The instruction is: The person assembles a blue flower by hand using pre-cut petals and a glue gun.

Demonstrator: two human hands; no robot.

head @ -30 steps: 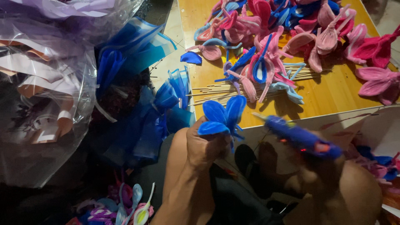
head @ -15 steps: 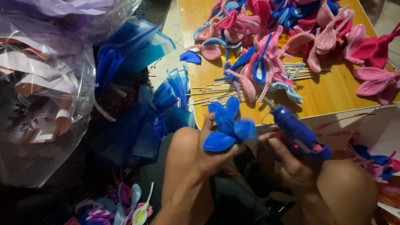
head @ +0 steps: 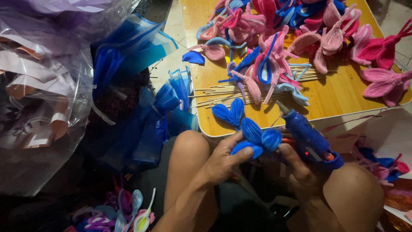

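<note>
left hand (head: 221, 161) pinches the blue petal cluster (head: 253, 138) over the lap, beside the bench (head: 334, 96); light, soft, crushable, so grip its base. right hand (head: 300, 167) grips the blue glue gun (head: 307, 135).

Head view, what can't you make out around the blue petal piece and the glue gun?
- Blue glue gun: its handle and trigger are hidden inside the right hand.
- Blue petal piece: its underside and stem are covered by the left hand.
- Clear plastic bags: contents blurred by glare and folds.
- Wooden table: far side cut off by the top edge.
- Thin sticks: partly buried under pink and blue flowers.
</note>
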